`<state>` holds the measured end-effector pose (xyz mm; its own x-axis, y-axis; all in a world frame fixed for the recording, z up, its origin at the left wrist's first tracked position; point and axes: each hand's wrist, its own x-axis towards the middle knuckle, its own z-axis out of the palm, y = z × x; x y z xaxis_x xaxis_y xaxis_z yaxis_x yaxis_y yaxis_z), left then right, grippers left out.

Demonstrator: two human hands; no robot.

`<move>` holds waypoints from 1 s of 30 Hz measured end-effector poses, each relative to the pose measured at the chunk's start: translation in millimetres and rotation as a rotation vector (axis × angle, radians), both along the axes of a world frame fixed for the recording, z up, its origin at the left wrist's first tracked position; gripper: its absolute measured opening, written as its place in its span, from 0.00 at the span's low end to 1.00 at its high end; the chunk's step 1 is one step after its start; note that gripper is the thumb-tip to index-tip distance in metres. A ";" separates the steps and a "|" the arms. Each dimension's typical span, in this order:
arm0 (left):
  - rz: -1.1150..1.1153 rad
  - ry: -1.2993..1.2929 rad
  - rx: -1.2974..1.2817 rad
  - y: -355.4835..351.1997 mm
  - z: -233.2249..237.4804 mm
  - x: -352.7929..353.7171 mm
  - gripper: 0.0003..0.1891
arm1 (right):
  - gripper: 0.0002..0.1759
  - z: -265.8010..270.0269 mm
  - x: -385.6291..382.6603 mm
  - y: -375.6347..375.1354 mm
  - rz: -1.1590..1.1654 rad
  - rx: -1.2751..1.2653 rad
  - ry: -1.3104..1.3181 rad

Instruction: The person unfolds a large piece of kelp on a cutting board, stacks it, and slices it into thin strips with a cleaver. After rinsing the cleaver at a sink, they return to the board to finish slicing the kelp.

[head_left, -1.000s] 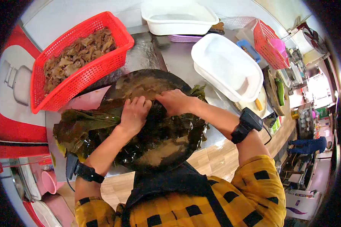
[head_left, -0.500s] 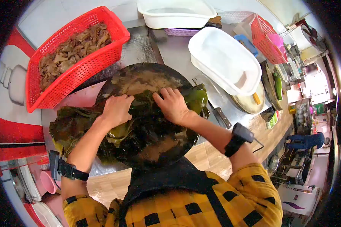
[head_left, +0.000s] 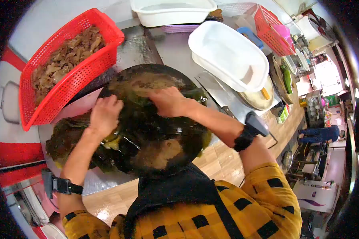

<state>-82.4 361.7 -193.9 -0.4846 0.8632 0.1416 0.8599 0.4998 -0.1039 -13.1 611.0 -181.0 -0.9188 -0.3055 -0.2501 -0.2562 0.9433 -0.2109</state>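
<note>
Wide, wet, dark green sheets of kelp are spread over a round, dark chopping block in front of me. Some of the kelp hangs past the block's left side. My left hand grips the kelp on the left, fingers curled down onto it. Toward the far middle of the block, my right hand has its fingers bent into the kelp; they are slightly blurred. A knife with a wide blade lies right of the block, partly behind my right forearm.
A red basket of brown, ragged pieces stands at the left. White tubs sit at the back and right. Beyond them are a round wooden board, a green cucumber-like vegetable and another red basket. A person stands far right.
My left hand has moved left and slightly up, and my right hand a little left and up. The kelp between them has shifted, baring more of the block's near side. The view has turned slightly.
</note>
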 end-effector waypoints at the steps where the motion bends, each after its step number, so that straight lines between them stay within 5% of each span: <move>1: 0.012 0.026 -0.012 -5.4 4.5 -8.5 0.21 | 0.26 -3.7 -5.5 -8.6 -0.006 -0.064 0.093; 9: 0.011 0.177 0.199 -34.3 2.5 -16.5 0.21 | 0.31 -42.0 -26.0 -35.8 0.104 -0.062 0.575; 14: 0.219 -0.214 -0.054 -31.6 57.6 9.9 0.31 | 0.32 -40.2 -6.8 -35.8 0.120 -0.043 0.673; 16: 0.146 -0.489 0.233 -18.0 72.7 -9.8 0.35 | 0.32 -42.3 -3.2 -37.5 0.124 -0.046 0.675; 19: 0.095 -0.441 0.067 27.6 67.0 -17.6 0.43 | 0.30 -42.6 -2.5 -36.1 0.140 -0.114 0.767; 21: 0.139 -0.460 -0.186 46.5 21.5 -18.3 0.49 | 0.20 -41.8 0.5 -36.6 0.108 -0.101 0.727; 23: 0.192 -0.449 -0.206 52.4 14.8 -9.5 0.50 | 0.22 -43.7 2.3 -36.0 0.106 -0.114 0.779; 26: 0.215 -0.427 -0.185 52.9 13.0 -0.7 0.45 | 0.27 -44.5 15.7 -31.0 0.071 -0.124 0.717; 30: 0.208 -0.421 -0.075 60.7 21.1 9.2 0.34 | 0.46 -9.0 9.1 -17.1 -0.031 -0.305 0.210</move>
<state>-73.2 422.4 -172.8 -0.6503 0.7418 -0.1638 0.7171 0.6706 0.1899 -4.0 593.9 -190.1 -0.9505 -0.3079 0.0429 -0.2957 0.8531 -0.4299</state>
